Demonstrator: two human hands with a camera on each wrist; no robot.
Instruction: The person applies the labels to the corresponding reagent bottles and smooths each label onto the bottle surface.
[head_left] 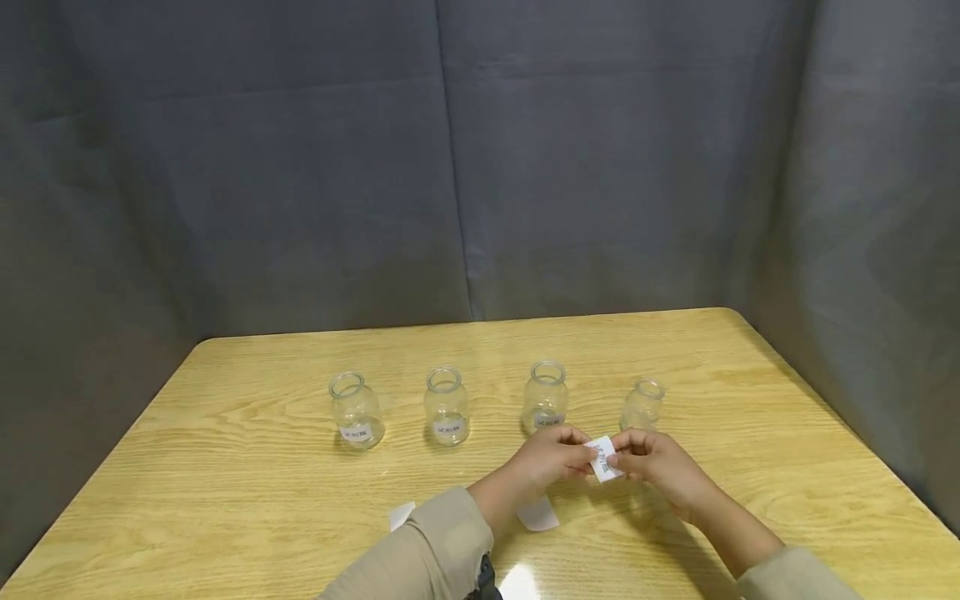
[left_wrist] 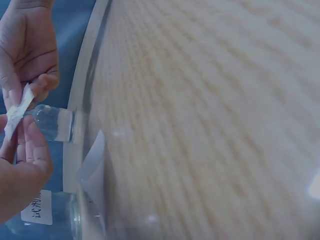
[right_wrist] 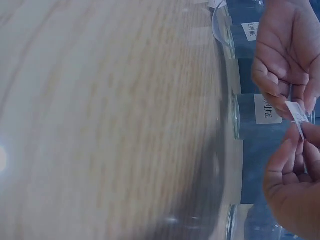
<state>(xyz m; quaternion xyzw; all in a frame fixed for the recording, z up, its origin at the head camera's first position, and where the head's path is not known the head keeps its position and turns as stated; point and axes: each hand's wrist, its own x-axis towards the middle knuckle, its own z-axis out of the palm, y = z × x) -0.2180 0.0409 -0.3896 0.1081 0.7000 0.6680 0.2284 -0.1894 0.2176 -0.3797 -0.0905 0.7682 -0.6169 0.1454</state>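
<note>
In the head view my left hand [head_left: 551, 460] and right hand [head_left: 663, 471] meet in front of the jars, above the table. Between them is a small white label [head_left: 603, 460] with handwritten characters. The left thumb and fingers pinch one side of it, the right thumb and fingers the other. Just beyond the right hand stands a glass jar [head_left: 642, 407], its lower part hidden by that hand. Behind the left hand is another glass jar [head_left: 548, 398] bearing a white label. Both wrist views show the held label [left_wrist: 19, 112] nearly edge-on.
Two more labelled glass jars, one [head_left: 447, 408] near the middle and one [head_left: 356, 412] farther left, complete a row across the wooden table [head_left: 262, 500]. A white paper piece [head_left: 537, 514] lies below the left wrist, and another paper piece [head_left: 401, 515] beside the left sleeve.
</note>
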